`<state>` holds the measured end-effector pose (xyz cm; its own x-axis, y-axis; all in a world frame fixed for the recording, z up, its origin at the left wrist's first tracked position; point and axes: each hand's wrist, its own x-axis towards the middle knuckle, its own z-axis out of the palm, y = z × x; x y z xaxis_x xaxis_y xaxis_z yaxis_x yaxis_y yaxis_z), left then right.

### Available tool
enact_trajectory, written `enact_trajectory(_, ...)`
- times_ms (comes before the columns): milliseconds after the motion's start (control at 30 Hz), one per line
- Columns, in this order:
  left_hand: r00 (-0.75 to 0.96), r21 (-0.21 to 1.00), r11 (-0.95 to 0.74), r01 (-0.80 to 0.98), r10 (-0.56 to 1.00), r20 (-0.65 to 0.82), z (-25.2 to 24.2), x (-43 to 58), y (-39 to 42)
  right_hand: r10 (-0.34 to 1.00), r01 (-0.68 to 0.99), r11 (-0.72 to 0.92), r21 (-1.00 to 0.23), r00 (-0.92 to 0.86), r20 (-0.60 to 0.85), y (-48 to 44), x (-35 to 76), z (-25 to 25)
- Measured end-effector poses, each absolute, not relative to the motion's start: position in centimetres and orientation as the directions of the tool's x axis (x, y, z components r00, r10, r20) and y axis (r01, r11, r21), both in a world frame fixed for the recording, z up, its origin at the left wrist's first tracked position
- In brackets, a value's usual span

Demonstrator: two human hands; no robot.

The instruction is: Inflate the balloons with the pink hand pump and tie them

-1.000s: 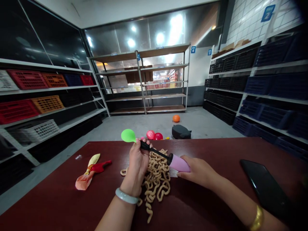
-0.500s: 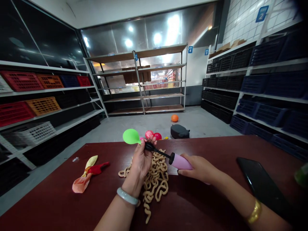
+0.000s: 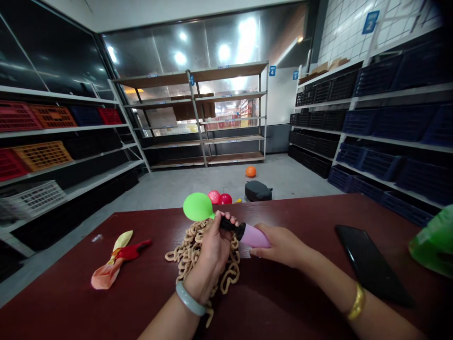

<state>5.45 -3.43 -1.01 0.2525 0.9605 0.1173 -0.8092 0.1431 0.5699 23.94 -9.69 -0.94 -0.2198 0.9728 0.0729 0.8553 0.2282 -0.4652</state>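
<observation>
My left hand (image 3: 212, 245) is closed round the black nozzle of a hand pump and the neck of a small green balloon (image 3: 197, 207), which is partly inflated. The pump's purple barrel (image 3: 254, 237) is gripped in my right hand (image 3: 281, 245), pushed in close to the nozzle. Both hands hover over a tangled beige chain (image 3: 193, 252) lying on the dark red table (image 3: 283, 302).
Limp yellow, red and orange balloons (image 3: 113, 259) lie at the table's left. A black phone (image 3: 368, 264) and a green bag (image 3: 433, 245) are at the right. Inflated balloons (image 3: 219, 197) and a black bag (image 3: 257, 191) sit on the floor beyond. Shelves with crates line both sides.
My right hand has pushed the purple barrel in toward the nozzle, hiding the black rod. The green balloon has grown slightly. The view has shifted left, bringing the green bag into sight.
</observation>
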Motion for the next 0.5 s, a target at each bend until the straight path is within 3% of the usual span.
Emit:
enact_trajectory(133, 0.083, 0.607, -0.013, -0.795, 0.988, 0.130, -0.5, 5.6, -3.5, 0.972, 0.875, 0.234, -0.425, -0.203, 0.118, -10.0, 22.3, -0.7)
enact_trajectory(300, -0.113, 0.625, -0.248, -0.740, 0.962, 0.248, 1.7, 3.8, -2.9, 0.961, 0.864, 0.275, -0.423, -0.231, 0.152, -10.6, 21.1, 0.0)
enact_trajectory(500, -0.338, 0.618, -0.425, -0.661, 0.904, 0.260, 4.1, -1.5, -0.4, 0.953, 0.848, 0.302, -0.435, -0.279, 0.117, -10.8, 21.8, -0.2)
